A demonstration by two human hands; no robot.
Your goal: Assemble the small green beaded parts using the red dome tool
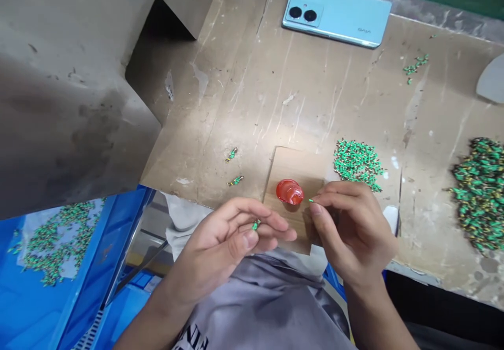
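My left hand is closed loosely, with a small green figurine piece between thumb and fingers. Between the thumb and index finger of my right hand is a tiny green part, too small to name more exactly. Just left of those fingertips, a red dish with glossy red contents sits on a brown cardboard piece. Beyond my right hand lies a pile of tiny green parts. Two small green and yellow figurines rest on the table to the left.
A light blue phone lies at the table's back. A large heap of green, dark and yellow pieces is at the right. Grey metal housing stands at the left, above a blue bin holding more green pieces.
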